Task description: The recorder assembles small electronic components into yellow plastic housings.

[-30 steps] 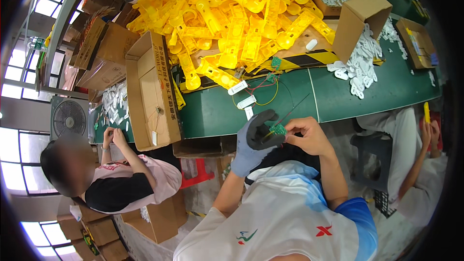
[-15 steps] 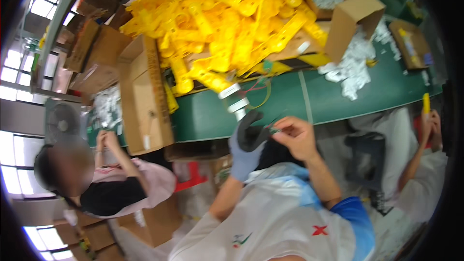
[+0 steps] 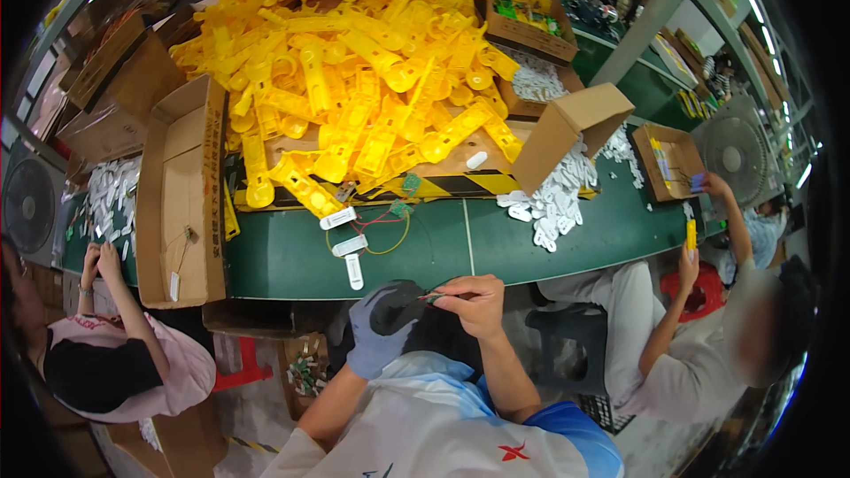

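Observation:
In front of the table's near edge, my left hand [image 3: 382, 323] wears a grey-blue glove with a dark palm. Its fingers curl round to meet those of my right hand [image 3: 478, 305], which is bare and pinches. Between the fingertips is a small green circuit board [image 3: 431, 298], partly hidden by them. Just beyond my hands, three white plastic casings [image 3: 354, 272] lie on the green table [image 3: 416, 257]. Beside these are green circuit boards [image 3: 402, 210] with thin red and yellow wires. A yellow plastic housing [image 3: 305, 186] points toward them from the heap behind.
A large heap of yellow housings [image 3: 354, 62] fills the table's back. An open cardboard box [image 3: 181, 212] stands left; another box [image 3: 571, 133] tips beside white casings [image 3: 553, 204]. People sit on both sides; the right one holds a yellow piece [image 3: 691, 235] and reaches toward a small box [image 3: 660, 164].
The view has swung to the right, bringing the right-hand person and fans into sight. My hands remain close together at the small circuit board.

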A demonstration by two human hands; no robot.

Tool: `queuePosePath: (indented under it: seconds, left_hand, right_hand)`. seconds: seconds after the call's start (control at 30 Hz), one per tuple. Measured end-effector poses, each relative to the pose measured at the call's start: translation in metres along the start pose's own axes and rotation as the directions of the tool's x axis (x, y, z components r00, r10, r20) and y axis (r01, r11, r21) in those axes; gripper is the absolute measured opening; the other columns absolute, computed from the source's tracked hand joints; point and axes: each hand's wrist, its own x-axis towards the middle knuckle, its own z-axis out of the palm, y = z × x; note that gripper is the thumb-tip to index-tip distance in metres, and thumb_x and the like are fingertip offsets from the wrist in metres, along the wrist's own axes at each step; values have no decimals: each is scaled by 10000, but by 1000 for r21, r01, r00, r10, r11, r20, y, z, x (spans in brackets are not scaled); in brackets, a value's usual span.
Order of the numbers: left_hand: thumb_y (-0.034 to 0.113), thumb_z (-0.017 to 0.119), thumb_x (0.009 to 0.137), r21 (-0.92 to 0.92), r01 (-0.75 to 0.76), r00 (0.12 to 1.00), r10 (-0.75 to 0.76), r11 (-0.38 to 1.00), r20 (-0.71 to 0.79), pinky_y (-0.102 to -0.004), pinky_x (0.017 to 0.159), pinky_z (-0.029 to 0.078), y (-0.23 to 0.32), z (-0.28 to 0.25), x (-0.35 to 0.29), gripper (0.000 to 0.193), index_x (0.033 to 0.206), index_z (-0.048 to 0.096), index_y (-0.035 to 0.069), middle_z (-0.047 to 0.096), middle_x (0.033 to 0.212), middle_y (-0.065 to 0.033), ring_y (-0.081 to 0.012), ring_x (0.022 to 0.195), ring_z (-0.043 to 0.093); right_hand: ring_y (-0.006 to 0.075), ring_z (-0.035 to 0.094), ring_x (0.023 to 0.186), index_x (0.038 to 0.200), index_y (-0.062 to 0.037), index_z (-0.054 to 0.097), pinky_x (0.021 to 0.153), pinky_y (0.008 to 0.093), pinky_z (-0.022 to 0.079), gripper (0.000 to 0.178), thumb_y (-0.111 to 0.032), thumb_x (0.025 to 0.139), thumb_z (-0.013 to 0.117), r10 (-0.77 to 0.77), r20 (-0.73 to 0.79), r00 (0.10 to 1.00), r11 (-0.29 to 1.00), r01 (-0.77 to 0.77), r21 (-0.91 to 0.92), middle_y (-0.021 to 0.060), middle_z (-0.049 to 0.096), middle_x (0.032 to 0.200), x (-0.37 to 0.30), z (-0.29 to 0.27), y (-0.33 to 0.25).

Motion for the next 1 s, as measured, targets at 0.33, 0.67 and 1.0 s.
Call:
queuePosePath:
  seconds: [0.33, 0.67, 1.0]
  left_hand:
    - [167, 791, 726, 472, -40, 957, 170, 881, -236, -464, 953, 456, -30, -45, 100, 562, 1219, 567, 22, 613, 1162, -176, -365, 1064, 583]
    - [245, 794, 755, 734, -59, 960, 239, 676, -143, -409, 960, 447, -51, -90, 185, 666, 1326, 514, 49, 593, 1181, -146, -297, 1096, 574]
    - [569, 415, 995, -671, -214, 926, -72, 710, -372, -397, 1054, 425, 36, -98, 155, 640, 1351, 475, 40, 599, 1259, -132, -252, 1151, 591]
  right_hand:
    - [190, 656, 669, 855, 87, 713, 589, 261, 503, 161, 147, 708, 737, -89, -53, 995, 996, 88, -15, 170, 710, 770, 1, -13, 6]
    - [234, 646, 692, 837, 41, 711, 605, 299, 503, 176, 128, 688, 747, -341, -301, 891, 912, 391, 124, 163, 697, 774, -8, -12, 18]
    - [226, 674, 733, 839, 18, 732, 663, 300, 536, 199, 117, 676, 788, -88, 173, 981, 992, 71, 104, 155, 710, 831, -3, -8, -12]
